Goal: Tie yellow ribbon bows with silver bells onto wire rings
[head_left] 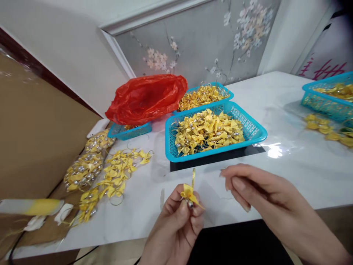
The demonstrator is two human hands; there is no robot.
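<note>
Between the thumb and fingers of my left hand (179,224) is a yellow ribbon flower (188,192) with silver beads at its centre. A golden loop rises from its top. My right hand (264,195) hovers to the right of it, apart from the flower, its fingers curled and its thumb close against them in a pinch. Whatever may lie between those fingertips is too small to make out. Just beyond both hands, a blue plastic basket (216,150) holds a heap of similar yellow flowers (209,130).
Loose flowers (118,173) lie on the white table (289,162) at left, beside bagged flowers (84,171). A red plastic bag (146,99) sits over a small blue basket (131,132). Another flower basket (204,97) stands behind, and one (328,103) at right. A glue bottle (31,207) lies left.
</note>
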